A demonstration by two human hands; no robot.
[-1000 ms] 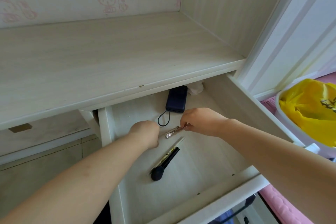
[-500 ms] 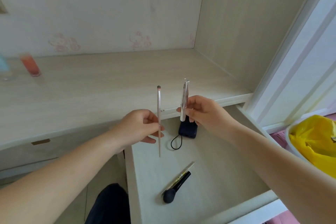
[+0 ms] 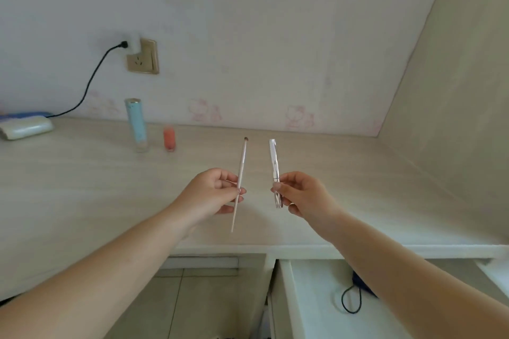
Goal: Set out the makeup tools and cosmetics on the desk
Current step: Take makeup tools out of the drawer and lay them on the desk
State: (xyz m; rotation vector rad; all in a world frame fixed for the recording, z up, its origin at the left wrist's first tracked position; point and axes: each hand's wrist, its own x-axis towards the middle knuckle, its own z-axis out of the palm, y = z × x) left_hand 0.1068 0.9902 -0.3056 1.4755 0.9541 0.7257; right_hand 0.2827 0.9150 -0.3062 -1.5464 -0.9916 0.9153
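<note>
holding both tools upright above the desk (image 3: 344, 179) near its front edge, the left hand (image 3: 212, 192) pinches a thin makeup brush (image 3: 240, 173) and the right hand (image 3: 300, 191) pinches a silver tube (image 3: 275, 170). carrying step; next, i judge, each needs laying flat on the desk.

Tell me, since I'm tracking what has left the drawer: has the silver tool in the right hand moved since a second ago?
Yes. The silver tool, pinched by the right hand, went from inside the open drawer up and forward; it is now upright above the desk.

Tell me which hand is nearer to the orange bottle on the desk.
Left. The left hand is just right of and in front of the orange bottle; the right hand is farther right.
</note>
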